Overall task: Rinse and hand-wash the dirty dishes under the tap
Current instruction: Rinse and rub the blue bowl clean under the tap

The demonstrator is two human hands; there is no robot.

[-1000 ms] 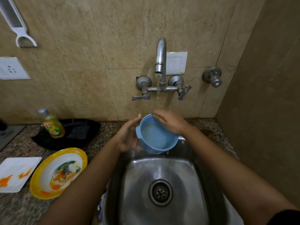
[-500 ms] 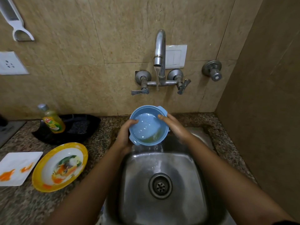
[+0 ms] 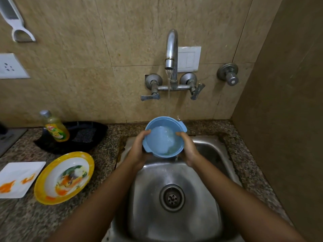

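Note:
A light blue plastic bowl [image 3: 163,137] with small side handles is held over the back of the steel sink [image 3: 206,149], opening toward me. My left hand [image 3: 139,149] grips its left rim and my right hand [image 3: 187,148] grips its right rim. Water runs from the tap [image 3: 171,55] in a thin stream onto the bowl's far rim, and some water lies inside. A dirty yellow-rimmed plate [image 3: 50,189] with food smears and a white square plate [image 3: 19,172] with orange stains lie on the counter at the left.
A dish soap bottle [image 3: 56,128] leans in a black tray [image 3: 97,131] holding a scrubber at the back left. Granite counter [image 3: 244,154] surrounds the sink; its drain [image 3: 172,198] is uncovered. A brown wall [image 3: 288,102] closes the right side. A peeler hangs on the tiles at upper left.
The bowl was tipped on its side a second ago; both hands turned it opening-up and brought it under the stream. Water now collects in it.

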